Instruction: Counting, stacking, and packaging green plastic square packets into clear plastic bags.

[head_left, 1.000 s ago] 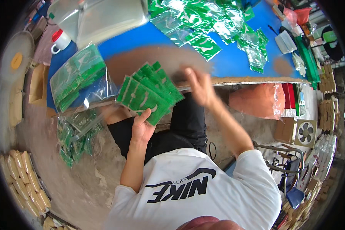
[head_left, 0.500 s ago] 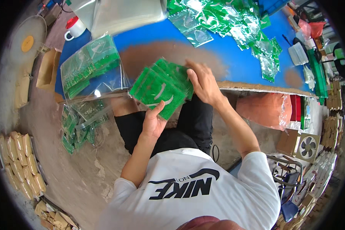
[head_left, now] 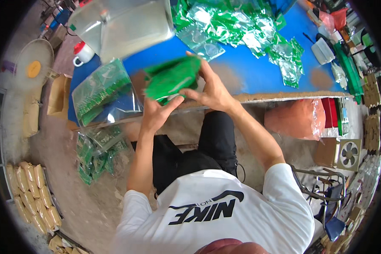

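Both your hands grip a stack of green packets over the near edge of the blue table.

The long blue-topped worktable [head_left: 249,72] fills the upper half of the frame; a clear plastic bag stuffed with green packets [head_left: 101,91] lies at its left end, and a loose heap of glossy green sachets [head_left: 241,25] spreads along the top centre. Your stack of flat green packets [head_left: 171,78] sits just left of centre, above the table edge. Your left hand [head_left: 156,114] cups it from below, thumb up against its lower face; your right hand [head_left: 211,91] wraps its right end, fingers curled closed around it. To square the stack well, I would keep the left palm flat as a base and press evenly from the right, so no packet fans out or slips off.
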### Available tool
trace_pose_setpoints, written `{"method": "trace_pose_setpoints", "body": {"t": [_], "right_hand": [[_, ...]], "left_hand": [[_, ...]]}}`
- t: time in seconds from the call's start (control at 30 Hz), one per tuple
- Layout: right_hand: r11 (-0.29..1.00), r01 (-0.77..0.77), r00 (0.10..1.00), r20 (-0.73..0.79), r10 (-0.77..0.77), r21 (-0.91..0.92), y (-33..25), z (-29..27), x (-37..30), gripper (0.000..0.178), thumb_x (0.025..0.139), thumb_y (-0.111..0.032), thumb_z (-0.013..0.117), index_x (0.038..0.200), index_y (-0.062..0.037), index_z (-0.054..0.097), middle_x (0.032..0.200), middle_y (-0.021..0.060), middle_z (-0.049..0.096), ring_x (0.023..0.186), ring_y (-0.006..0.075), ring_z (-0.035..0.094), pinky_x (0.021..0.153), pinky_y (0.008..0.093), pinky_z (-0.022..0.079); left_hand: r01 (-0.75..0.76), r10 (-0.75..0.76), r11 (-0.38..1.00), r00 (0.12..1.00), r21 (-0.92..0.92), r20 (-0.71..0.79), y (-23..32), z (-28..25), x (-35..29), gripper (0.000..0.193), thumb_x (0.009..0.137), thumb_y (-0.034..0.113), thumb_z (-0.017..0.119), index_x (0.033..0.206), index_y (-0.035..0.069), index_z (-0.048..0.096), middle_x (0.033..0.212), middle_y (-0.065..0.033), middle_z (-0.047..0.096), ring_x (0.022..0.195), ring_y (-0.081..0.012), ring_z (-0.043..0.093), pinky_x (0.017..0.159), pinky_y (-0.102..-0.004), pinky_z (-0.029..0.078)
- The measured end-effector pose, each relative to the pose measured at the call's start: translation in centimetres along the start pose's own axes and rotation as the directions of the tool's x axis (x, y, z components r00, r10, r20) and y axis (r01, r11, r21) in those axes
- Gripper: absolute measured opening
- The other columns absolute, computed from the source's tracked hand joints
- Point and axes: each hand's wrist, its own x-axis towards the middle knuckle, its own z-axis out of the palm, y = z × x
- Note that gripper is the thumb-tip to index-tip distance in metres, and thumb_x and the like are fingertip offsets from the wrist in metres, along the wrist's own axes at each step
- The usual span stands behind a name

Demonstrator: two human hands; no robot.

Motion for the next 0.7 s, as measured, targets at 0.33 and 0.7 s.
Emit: {"method": "trace_pose_setpoints", "body": {"t": [0.33,0.7], "right_hand": [[0.993,-0.11,0.993,-0.036,0.109,-0.036,3.6,1.3,-0.6,0.083,0.077,-0.013,0.079,0.146,-0.0064,0.032,0.13,0.022,0.056,0.122,0.0388,0.056,0.101,0.0441,0.046],[0.9,-0.335,0.935,0.219,0.28,0.279,3.4,1.3,-0.8,0.069,0.075,-0.015,0.083,0.131,0.006,0.049,0.119,0.0149,0.062,0.111,0.0206,0.059,0.097,0.0345,0.047]], "left_hand": [[-0.223,0.21,0.942,0.975,-0.249,-0.078,-4.5,1.3,3.1,0.112,0.073,-0.001,0.085,0.157,0.011,0.012,0.149,-0.0115,0.036,0.134,-0.0223,0.043,0.109,-0.0372,0.042],[0.163,-0.208,0.954,0.964,-0.251,-0.163,-5.0,0.6,-0.5,0.044,0.088,0.02,0.077,0.122,0.0,0.059,0.113,-0.007,0.066,0.098,-0.0147,0.063,0.082,-0.0294,0.051]]}}
